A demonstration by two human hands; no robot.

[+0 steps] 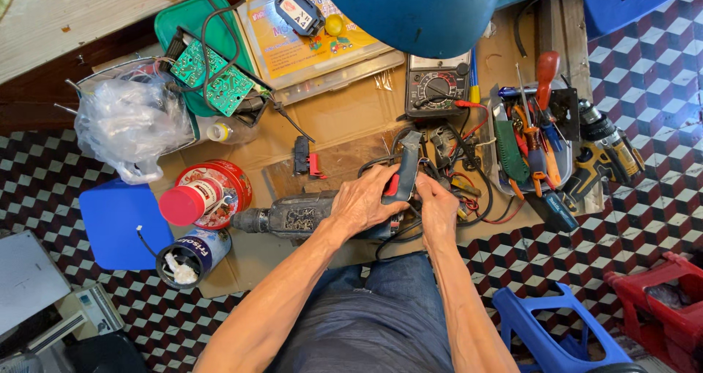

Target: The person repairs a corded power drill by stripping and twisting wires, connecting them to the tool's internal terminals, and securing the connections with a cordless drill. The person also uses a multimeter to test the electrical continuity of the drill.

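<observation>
On a sheet of cardboard (344,116) spread over the chequered floor (644,72), a grey power drill (296,215) lies on its side, chuck pointing to the person's left. The left hand (364,201) is closed over the rear of the drill body, fingers also touching a grey handle cover with a red trigger (405,169) that stands up from it. The right hand (436,206) is curled at the handle end among black cables (399,241); what it holds cannot be told. Behind the hands sit an analogue multimeter (437,86) and a tray of screwdrivers (531,135). To the left stand a red-lidded tin (212,190) and a green circuit board (212,76).
</observation>
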